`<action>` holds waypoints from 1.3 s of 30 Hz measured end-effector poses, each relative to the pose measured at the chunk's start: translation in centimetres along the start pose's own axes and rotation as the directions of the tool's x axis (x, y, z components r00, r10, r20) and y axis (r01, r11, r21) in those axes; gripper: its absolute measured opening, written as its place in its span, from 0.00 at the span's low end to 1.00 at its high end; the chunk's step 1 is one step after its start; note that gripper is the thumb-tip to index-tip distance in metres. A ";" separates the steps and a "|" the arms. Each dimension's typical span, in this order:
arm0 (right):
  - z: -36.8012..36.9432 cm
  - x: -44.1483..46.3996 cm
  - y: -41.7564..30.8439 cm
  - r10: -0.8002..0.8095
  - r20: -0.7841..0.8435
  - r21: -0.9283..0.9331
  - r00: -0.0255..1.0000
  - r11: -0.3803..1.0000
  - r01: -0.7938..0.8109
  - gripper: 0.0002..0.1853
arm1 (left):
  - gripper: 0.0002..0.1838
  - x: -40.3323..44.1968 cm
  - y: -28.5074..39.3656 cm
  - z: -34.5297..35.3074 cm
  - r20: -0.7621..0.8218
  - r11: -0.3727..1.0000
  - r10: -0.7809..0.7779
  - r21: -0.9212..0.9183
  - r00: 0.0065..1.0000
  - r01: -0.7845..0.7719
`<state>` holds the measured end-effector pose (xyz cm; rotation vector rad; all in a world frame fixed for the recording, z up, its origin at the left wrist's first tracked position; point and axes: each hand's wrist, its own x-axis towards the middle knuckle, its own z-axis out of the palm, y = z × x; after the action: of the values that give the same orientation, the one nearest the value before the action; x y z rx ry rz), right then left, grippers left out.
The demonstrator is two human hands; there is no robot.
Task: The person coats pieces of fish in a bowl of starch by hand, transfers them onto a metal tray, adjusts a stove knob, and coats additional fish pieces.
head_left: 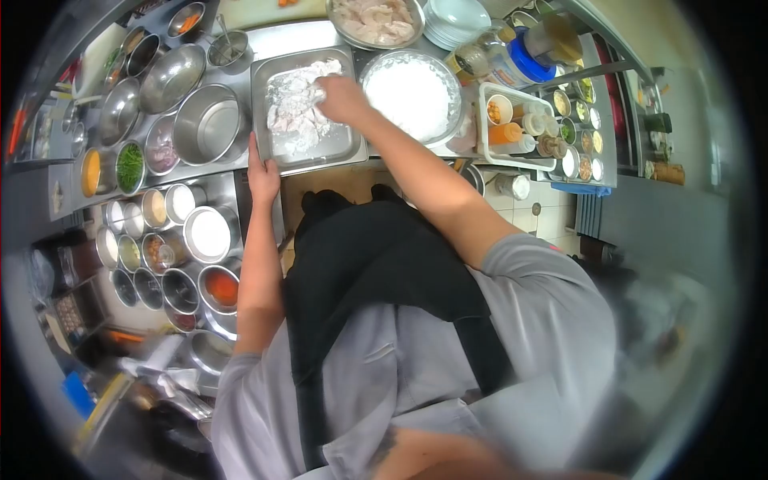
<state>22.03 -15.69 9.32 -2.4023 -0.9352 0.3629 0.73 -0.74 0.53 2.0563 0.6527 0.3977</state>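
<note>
Grey shirt nearest, straight-fingered left hand flanks the eleven-o'clock tray; floured pieces hide right hand's grip; twelve-o'clock meat looks uncoated.

Over the steel tray, passage from above at its near-left part; right hand blocks its right side. Right of tray: powder bowl just beside, forearm crossing between. Left of tray: deep pot, left hand at near corner. Far-right of tray: meat bowl obstructs.
</note>
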 end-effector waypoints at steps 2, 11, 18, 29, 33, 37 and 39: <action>-2.0 -0.5 4.5 0.041 -0.047 -0.008 0.998 0.999 -0.041 0.26 | 0.39 0.1 -0.4 0.0 -0.009 1.000 0.006 0.007 1.000 -0.006; -5.8 -7.4 16.5 0.198 0.296 -0.395 0.934 0.916 -0.069 0.46 | 0.39 0.1 -0.5 0.1 -0.006 0.998 0.028 0.057 1.000 -0.027; -4.7 -3.7 19.9 0.080 -0.062 -0.217 0.995 0.972 -0.092 0.21 | 0.39 0.1 1.3 -0.5 0.059 0.990 -0.142 0.005 0.988 0.142; -10.0 -3.3 18.7 0.118 0.108 -0.264 0.987 0.961 -0.087 0.25 | 0.38 0.1 -0.4 0.2 -0.012 1.000 -0.011 -0.001 1.000 0.011; -8.7 -4.3 18.7 0.069 0.090 -0.237 0.994 0.971 -0.046 0.26 | 0.38 0.1 -0.6 0.1 0.002 1.000 -0.008 0.004 1.000 0.008; -5.4 -4.5 19.1 0.089 0.129 -0.313 0.988 0.949 -0.044 0.26 | 0.38 0.1 -0.2 0.0 0.005 1.000 0.007 0.018 1.000 -0.007; -5.6 -4.5 18.7 0.080 0.080 -0.321 0.994 0.946 -0.051 0.24 | 0.38 0.3 -0.2 0.0 0.009 1.000 -0.029 0.006 1.000 0.029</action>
<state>31.28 -32.46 3.56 -2.7364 -1.0225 0.3742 0.96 -0.47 0.40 2.0505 0.6779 0.3702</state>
